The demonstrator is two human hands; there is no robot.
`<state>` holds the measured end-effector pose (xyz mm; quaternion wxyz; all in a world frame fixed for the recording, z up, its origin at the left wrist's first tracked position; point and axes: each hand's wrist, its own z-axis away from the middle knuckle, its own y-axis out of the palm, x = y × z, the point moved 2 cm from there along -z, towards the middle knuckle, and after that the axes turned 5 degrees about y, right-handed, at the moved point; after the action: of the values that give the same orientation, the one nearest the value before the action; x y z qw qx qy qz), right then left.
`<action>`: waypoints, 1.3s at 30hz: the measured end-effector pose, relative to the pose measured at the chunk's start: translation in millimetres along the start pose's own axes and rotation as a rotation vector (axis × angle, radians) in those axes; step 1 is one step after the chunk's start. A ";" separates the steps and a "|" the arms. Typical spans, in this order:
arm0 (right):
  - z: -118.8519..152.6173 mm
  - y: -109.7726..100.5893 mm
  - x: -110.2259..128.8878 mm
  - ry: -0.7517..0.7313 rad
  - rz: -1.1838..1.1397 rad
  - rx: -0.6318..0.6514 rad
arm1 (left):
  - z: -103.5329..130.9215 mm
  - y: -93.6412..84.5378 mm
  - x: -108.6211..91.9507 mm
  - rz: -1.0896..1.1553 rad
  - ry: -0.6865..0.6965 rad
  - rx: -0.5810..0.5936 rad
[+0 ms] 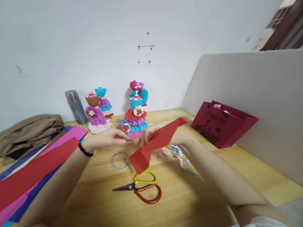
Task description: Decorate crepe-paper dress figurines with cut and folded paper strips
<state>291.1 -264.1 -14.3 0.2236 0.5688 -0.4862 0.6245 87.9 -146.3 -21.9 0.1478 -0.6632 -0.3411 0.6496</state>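
A folded strip of red paper [160, 136] hangs from my right hand [147, 132], which is closed on it and partly hidden behind it. My left hand [110, 136] is closed in a pinch just to the left, fingertips close to those of my right. Something thin and pale shows between the two hands, too small to name. Below them on the wooden table [96, 209] lie a thin pale ring [120, 160] and scissors [134, 187] with one yellow and one red handle, blades pointing left.
Long coloured paper strips [38, 167] lie at left beside a brown cloth [31, 131]. A flask [75, 107] and paper dress figures [96, 114], with a taller ruffled group [135, 111], stand at the back. Scraps [181, 157], a red paper bag [220, 124] and a white panel [262, 116] are at right.
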 end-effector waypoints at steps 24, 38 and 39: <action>-16.4 -0.2 -7.3 0.367 0.658 -0.026 | 7.5 26.9 14.4 0.186 -0.197 -0.133; -1.0 -6.4 -33.9 0.367 0.186 -0.093 | 18.2 18.3 18.4 0.155 -0.152 -0.161; -0.9 -6.8 -34.1 0.363 0.219 -0.118 | 18.3 17.5 17.6 0.149 -0.151 -0.157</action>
<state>304.9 -251.1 -43.4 0.2711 0.3767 -0.5325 0.7078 73.5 -152.1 -48.5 0.0207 -0.6455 -0.3509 0.6781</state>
